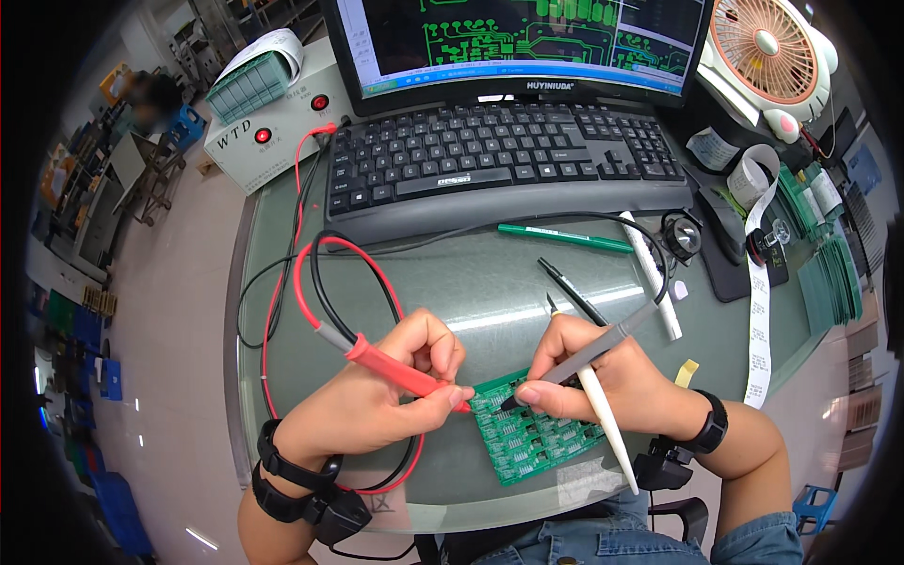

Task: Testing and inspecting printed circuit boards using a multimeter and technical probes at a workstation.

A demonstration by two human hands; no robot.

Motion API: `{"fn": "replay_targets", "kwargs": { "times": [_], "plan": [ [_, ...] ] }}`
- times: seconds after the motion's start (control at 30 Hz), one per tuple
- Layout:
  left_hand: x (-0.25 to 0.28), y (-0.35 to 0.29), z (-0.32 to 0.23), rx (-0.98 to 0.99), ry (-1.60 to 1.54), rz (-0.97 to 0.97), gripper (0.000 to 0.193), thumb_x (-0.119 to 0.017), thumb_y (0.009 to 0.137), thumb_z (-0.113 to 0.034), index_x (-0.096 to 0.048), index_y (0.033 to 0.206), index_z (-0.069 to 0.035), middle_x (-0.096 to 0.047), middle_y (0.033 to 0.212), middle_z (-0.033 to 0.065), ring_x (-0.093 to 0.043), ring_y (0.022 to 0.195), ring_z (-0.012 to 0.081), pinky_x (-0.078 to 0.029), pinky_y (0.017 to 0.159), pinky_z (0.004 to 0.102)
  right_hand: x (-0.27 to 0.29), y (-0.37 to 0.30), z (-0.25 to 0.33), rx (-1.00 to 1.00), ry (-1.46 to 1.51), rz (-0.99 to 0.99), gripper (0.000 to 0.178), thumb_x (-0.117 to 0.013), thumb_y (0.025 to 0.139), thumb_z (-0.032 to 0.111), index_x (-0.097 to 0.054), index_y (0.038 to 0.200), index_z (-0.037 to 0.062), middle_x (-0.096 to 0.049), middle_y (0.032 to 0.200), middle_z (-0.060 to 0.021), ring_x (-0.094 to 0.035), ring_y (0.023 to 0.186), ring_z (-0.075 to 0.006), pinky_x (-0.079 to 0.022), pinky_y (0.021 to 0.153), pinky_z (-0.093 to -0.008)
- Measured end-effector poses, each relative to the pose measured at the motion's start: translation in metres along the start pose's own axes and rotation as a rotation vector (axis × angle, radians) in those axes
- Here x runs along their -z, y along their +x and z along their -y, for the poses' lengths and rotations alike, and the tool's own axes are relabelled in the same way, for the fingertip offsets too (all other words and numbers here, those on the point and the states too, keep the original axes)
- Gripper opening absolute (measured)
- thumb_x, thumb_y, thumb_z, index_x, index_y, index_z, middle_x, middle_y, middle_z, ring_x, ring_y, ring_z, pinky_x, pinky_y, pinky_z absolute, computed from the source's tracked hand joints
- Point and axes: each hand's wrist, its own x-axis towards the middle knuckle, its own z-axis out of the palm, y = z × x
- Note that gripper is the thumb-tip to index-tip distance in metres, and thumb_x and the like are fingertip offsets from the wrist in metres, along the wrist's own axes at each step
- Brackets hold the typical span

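A green circuit board point(516, 454) lies near the table's front edge, packed with small components. In my left hand point(377, 405) is a red test probe point(400, 373), gripped between thumb and fingers, its tip end at the board's upper left corner. My right hand point(603, 372) pinches a grey test probe point(589, 355), its black tip over the board's upper part. Tucked in the same hand is a slim white-handled tool point(610, 428) with a dark pointed end sticking up past the fingers; its kind is unclear. My right hand hides part of the board.
Red and black leads point(299, 273) loop across the left side. Behind stand a black keyboard point(490, 155), a monitor point(527, 89) and a switch box point(268, 132). A green pen point(565, 238), a black pen point(573, 292) and a white stick point(652, 278) lie beyond my right hand. A paper strip point(759, 320) hangs at right.
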Motion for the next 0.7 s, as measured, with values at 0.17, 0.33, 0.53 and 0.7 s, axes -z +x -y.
{"fn": "replay_targets", "kwargs": {
  "times": [0.17, 0.33, 0.53, 0.7],
  "plan": [
    [-0.0005, 0.0001, 0.0003, -0.012, 0.021, 0.006, 0.023, -0.059, 0.089, -0.003, -0.038, 0.096, -0.006, -0.043, 0.095, 0.0027, -0.048, 0.09, 0.0059, -0.055, 0.094, 0.0376, -0.0015, 0.0003, -0.0028, 0.078, -0.038, -0.013, 0.026, -0.075, 0.084, 0.02, -0.057, 0.08, 0.0026, -0.059, 0.072, -0.0028, -0.057, 0.06, -0.0108, -0.043, 0.052, -0.0256],
    [-0.0001, 0.0001, 0.0008, -0.008, 0.029, 0.007, 0.023, -0.059, 0.088, -0.003, -0.038, 0.096, -0.007, -0.043, 0.096, 0.0028, -0.048, 0.09, 0.006, -0.055, 0.094, 0.0381, -0.0015, 0.0001, -0.0016, 0.063, -0.035, -0.008, 0.026, -0.075, 0.084, 0.02, -0.057, 0.08, 0.0027, -0.06, 0.073, -0.003, -0.058, 0.062, -0.0109, -0.044, 0.053, -0.0254],
    [-0.0003, -0.0003, -0.0001, -0.002, 0.038, 0.0, 0.023, -0.059, 0.088, -0.002, -0.038, 0.096, -0.007, -0.043, 0.096, 0.0029, -0.048, 0.091, 0.006, -0.055, 0.095, 0.0383, -0.0017, -0.0004, 0.0001, 0.011, -0.031, 0.0, 0.023, -0.079, 0.082, 0.017, -0.06, 0.08, 0.0034, -0.062, 0.076, -0.0026, -0.057, 0.066, -0.0068, -0.042, 0.055, -0.0221],
    [0.0002, -0.0005, 0.0009, -0.009, 0.061, 0.003, 0.022, -0.059, 0.089, -0.002, -0.039, 0.096, -0.007, -0.043, 0.097, 0.0028, -0.048, 0.091, 0.0061, -0.055, 0.095, 0.0383, -0.0041, -0.0023, 0.0012, 0.049, -0.095, -0.008, 0.025, -0.08, 0.081, 0.017, -0.059, 0.08, 0.0027, -0.061, 0.075, -0.0034, -0.057, 0.064, -0.0072, -0.041, 0.053, -0.0222]
  ]
}}
